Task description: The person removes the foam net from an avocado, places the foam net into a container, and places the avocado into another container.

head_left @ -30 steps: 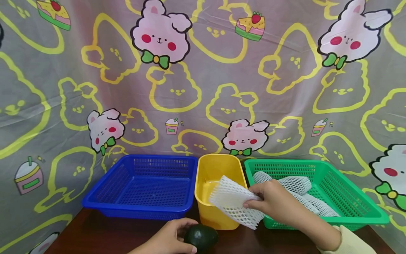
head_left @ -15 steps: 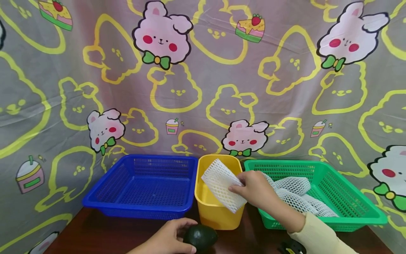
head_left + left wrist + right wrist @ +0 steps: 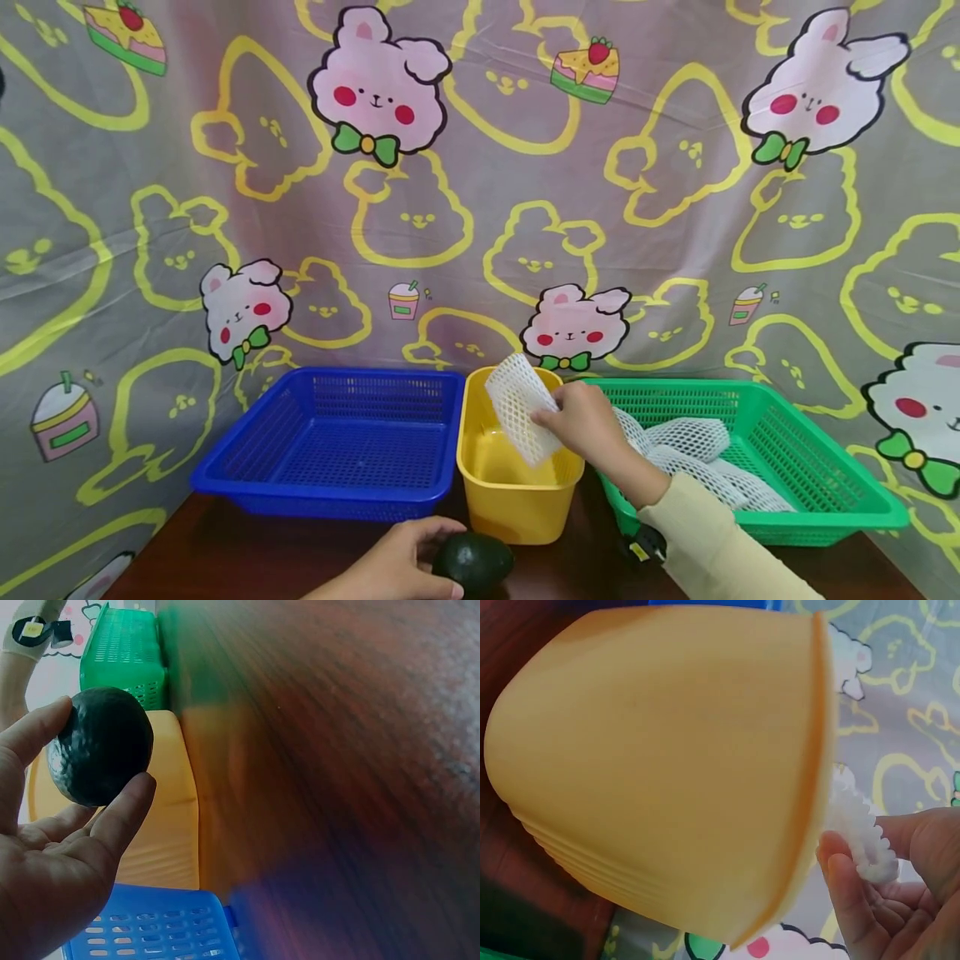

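My left hand grips a dark green avocado low over the table in front of the yellow bin. In the left wrist view the thumb and fingers hold the avocado from both sides. My right hand pinches a white foam mesh sleeve above the opening of the yellow bin. From the right wrist, the foam sleeve shows between thumb and fingers, just beyond the bin's rim. Several similar foam sleeves lie in the green basket, partly behind the right arm.
A blue basket stands left of the yellow bin, and the green one stands on its right. All rest on a dark brown wooden table. A patterned curtain hangs close behind them.
My right hand has moved left and away from me, carrying the foam sleeve from the bin's front right rim to over its opening. The left hand and avocado have stayed put.
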### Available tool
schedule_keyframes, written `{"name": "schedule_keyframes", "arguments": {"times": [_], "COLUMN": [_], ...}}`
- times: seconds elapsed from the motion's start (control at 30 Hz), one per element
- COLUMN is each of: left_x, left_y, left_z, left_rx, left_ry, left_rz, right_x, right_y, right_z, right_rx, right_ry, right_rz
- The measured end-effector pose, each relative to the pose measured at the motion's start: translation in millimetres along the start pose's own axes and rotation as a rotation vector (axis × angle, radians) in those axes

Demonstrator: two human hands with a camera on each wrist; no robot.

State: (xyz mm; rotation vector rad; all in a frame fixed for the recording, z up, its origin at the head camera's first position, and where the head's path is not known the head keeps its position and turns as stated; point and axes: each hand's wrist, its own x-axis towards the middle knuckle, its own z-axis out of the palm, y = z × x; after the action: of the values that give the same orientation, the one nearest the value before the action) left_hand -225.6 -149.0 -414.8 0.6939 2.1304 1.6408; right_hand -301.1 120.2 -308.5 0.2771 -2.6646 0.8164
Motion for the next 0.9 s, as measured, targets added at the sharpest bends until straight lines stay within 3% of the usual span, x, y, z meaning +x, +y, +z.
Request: {"name": "schedule_keyframes", "arguments": {"times": [0.23, 0.53, 0.9], "left_x": [1.7, 2.3, 4.2], "left_y": [2.0, 0.7, -0.7], "left_z": [2.3, 2.0, 2.5], "left_rx": [-0.01, 0.013, 0.025], "left_ry": [0.001, -0.008, -0.036], "left_rz": [-0.028, -0.065, -0.018], "right_x": [8, 20, 33], "right_y": [1, 7, 4], "right_z": [13, 35, 48], "right_rx": [-0.019, -0.142, -0.154], "right_ry": [-0.004, -0.034, -0.131], "right_rz": [0.053, 0.029, 0.118]}}
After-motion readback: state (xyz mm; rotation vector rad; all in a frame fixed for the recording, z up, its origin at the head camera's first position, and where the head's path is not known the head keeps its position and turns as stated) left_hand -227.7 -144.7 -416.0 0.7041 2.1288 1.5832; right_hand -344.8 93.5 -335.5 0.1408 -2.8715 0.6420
